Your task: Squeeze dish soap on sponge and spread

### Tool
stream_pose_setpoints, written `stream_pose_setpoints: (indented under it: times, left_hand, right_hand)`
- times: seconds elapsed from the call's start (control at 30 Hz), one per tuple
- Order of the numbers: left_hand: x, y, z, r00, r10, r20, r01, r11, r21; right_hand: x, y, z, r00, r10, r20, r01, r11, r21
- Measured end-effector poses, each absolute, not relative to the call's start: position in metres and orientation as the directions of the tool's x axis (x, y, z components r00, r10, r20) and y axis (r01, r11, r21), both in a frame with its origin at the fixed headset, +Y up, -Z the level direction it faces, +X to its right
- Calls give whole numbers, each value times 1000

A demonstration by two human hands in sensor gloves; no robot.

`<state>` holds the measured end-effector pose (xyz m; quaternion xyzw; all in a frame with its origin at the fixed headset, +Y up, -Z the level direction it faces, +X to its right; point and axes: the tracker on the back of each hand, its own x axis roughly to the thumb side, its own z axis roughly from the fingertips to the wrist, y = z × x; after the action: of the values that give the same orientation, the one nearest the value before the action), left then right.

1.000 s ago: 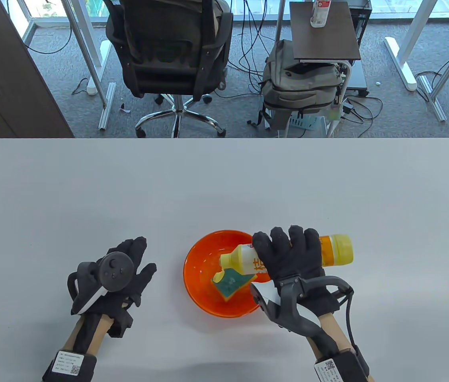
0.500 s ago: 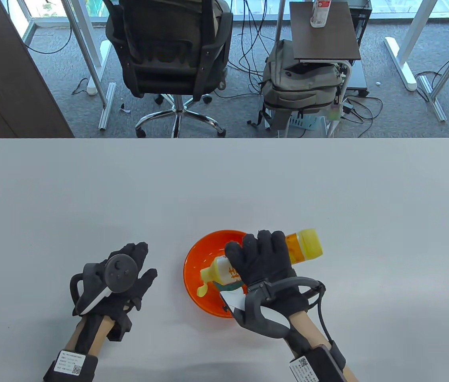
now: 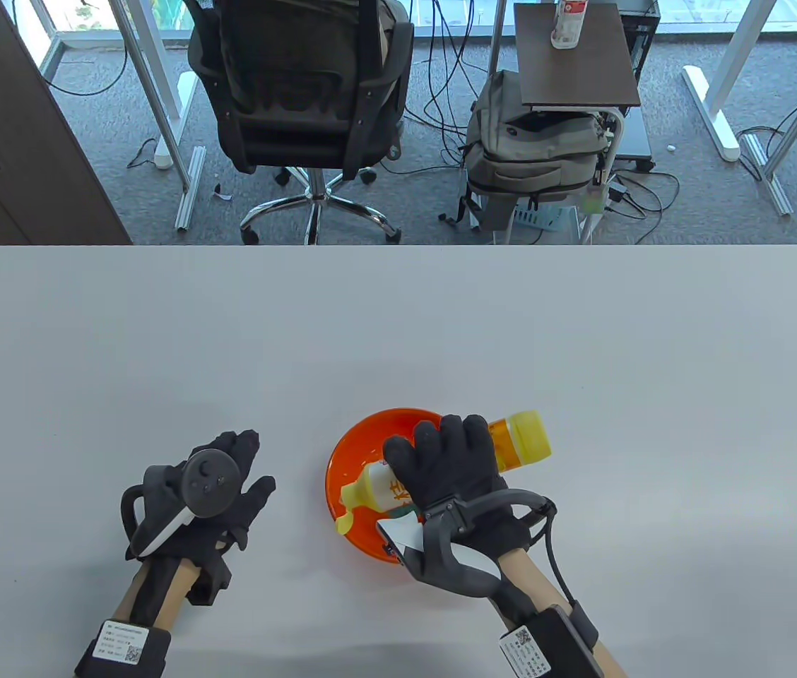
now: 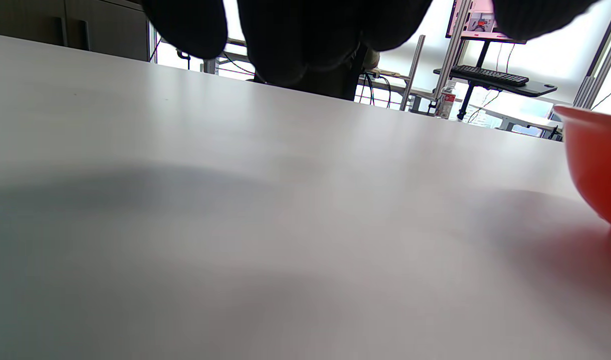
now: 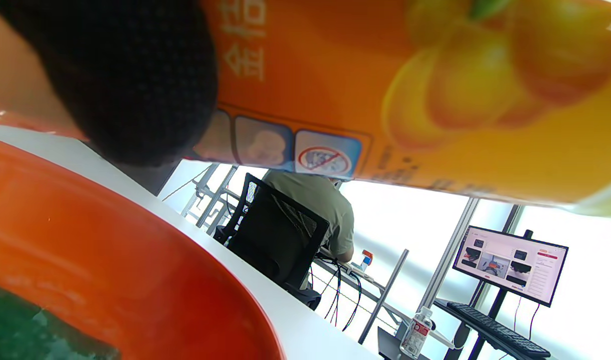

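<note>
An orange bowl (image 3: 356, 445) stands on the white table in the table view. My right hand (image 3: 451, 462) grips a yellow-orange dish soap bottle (image 3: 518, 438), tipped on its side over the bowl with its open cap end (image 3: 345, 521) down at the bowl's left rim. The sponge is hidden under hand and bottle in that view; a dark green patch (image 5: 30, 330) inside the bowl (image 5: 110, 260) shows in the right wrist view, under the bottle (image 5: 410, 95). My left hand (image 3: 229, 473) rests flat and empty on the table left of the bowl.
The bowl's rim (image 4: 593, 160) shows at the right edge of the left wrist view. The table's far edge (image 3: 398, 246) runs across the middle of the table view. An office chair (image 3: 299, 92) and a backpack (image 3: 533, 148) stand on the floor beyond it.
My right hand has carried the bottle leftward over the bowl, covering the sponge that showed a second ago. The cap end now hangs at the bowl's left rim. The left hand has barely moved.
</note>
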<state>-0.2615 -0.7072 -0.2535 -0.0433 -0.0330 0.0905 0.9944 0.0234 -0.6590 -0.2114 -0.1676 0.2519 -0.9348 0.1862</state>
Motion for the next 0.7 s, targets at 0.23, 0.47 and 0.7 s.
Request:
stream_pose_setpoints:
  times: [0.23, 0.47, 0.7]
  left_hand:
    - [-261, -707, -254, 981, 183, 58, -177, 980, -92]
    - [-261, -707, -253, 983, 176, 53, -170, 980, -104]
    - [-261, -708, -252, 984, 172, 50, -166, 980, -111]
  right_hand:
    - [32, -657, -215, -887, -417, 198, 271, -818, -507]
    - [52, -656, -222, -899, -413, 149, 304, -831, -465]
    - [78, -654, -230, -914, -396, 86, 329, -849, -413]
